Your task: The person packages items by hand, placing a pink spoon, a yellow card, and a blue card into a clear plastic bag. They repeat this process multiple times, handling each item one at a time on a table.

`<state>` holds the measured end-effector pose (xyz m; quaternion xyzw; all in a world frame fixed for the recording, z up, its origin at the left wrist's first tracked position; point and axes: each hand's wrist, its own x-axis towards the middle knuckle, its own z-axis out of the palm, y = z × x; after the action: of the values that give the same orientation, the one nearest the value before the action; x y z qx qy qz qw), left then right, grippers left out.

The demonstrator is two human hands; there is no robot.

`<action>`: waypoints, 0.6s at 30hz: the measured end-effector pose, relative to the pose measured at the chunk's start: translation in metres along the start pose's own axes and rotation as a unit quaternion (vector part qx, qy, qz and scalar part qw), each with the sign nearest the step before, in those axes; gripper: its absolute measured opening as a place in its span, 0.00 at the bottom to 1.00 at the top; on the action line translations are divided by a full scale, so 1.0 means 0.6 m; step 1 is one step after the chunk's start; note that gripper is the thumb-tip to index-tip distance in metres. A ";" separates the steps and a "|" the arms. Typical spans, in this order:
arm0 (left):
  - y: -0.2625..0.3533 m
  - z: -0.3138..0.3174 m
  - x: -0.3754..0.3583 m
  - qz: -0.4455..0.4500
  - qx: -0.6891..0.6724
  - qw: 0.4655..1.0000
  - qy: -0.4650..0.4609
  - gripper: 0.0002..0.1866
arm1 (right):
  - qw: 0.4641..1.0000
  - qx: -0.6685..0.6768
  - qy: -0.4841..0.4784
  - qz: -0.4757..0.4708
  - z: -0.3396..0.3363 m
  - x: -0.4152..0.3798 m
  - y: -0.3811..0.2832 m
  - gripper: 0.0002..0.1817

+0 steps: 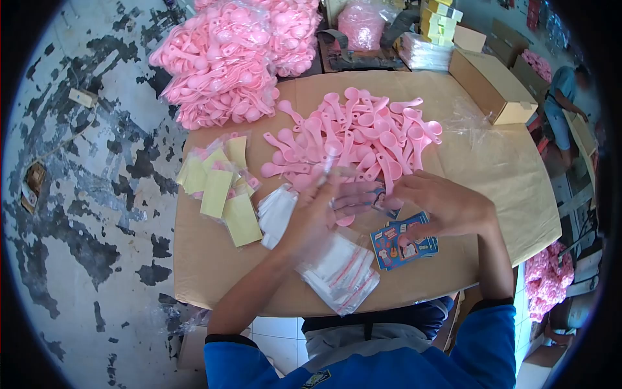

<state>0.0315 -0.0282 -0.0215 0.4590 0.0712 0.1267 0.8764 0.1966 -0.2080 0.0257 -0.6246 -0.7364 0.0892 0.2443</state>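
Observation:
My left hand (317, 211) is smeared by motion over a stack of clear plastic bags (340, 272) with red stripes. Its fingers stretch toward my right hand, and what they hold, if anything, I cannot make out. My right hand (444, 201) curls its fingers down at a small printed card (380, 196) between the two hands. Below it lies a stack of blue printed cards (402, 243), partly under my thumb. Just beyond both hands spreads a loose heap of pink plastic measuring spoons (350, 133). To the left lie bagged spoons with pale yellow cards (223, 188).
Large clear bags of pink spoons (220, 61) rise at the table's back left. An open cardboard box (492, 84) stands at the back right, near crumpled clear plastic (466, 123). Brown paper covers the table (505, 175). Another person (564, 104) works at the far right.

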 end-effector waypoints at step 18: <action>0.007 -0.012 0.000 0.095 -0.043 0.985 0.138 0.15 | 0.965 0.137 0.117 0.191 -0.012 -0.006 0.032 0.05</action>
<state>0.0289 -0.0202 -0.0220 0.4036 0.1417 0.2746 0.8612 0.2172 -0.2087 0.0225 -0.7202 -0.5506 0.1601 0.3905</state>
